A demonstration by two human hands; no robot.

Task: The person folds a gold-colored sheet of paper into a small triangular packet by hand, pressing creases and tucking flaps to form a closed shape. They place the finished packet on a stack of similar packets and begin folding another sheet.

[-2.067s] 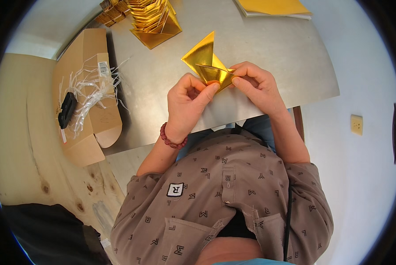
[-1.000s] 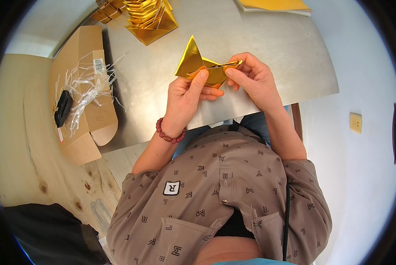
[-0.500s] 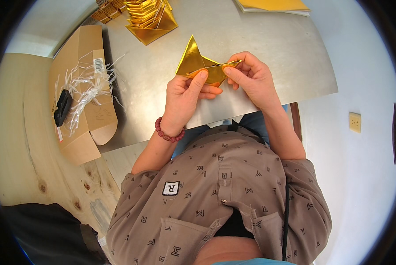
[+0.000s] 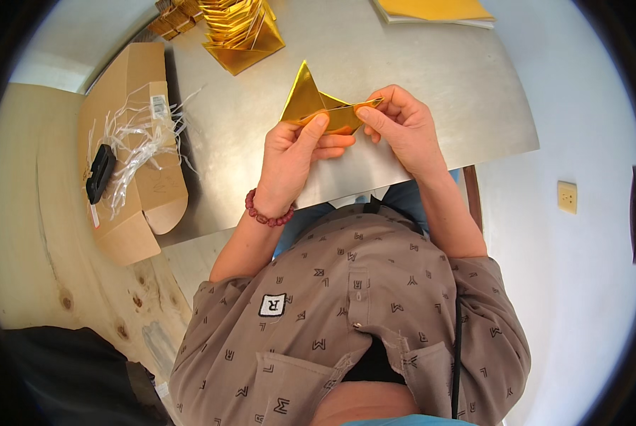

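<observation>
A shiny gold sheet of folded paper (image 4: 306, 98) is held above the near part of a metal table (image 4: 431, 78). One pointed flap stands up on its left side, and a narrower point reaches right. My left hand (image 4: 295, 145) grips the lower left edge, thumb on top and fingers underneath. My right hand (image 4: 403, 126) pinches the right end between thumb and fingers. At the far left of the table lies a stack of folded gold papers (image 4: 243, 35), nested in one another.
An opened cardboard box (image 4: 154, 206) at the left carries white shredded strips (image 4: 137, 156) and a black oblong object (image 4: 101, 174). Brown bundles (image 4: 172, 20) lie behind the gold stack. Yellow and white sheets (image 4: 438, 8) are at the far right. A wall socket (image 4: 567, 197) is on the right.
The folded gold paper and both hands have shifted very slightly left and down in view, with the surroundings moving a little too. My grip on the paper looks the same.
</observation>
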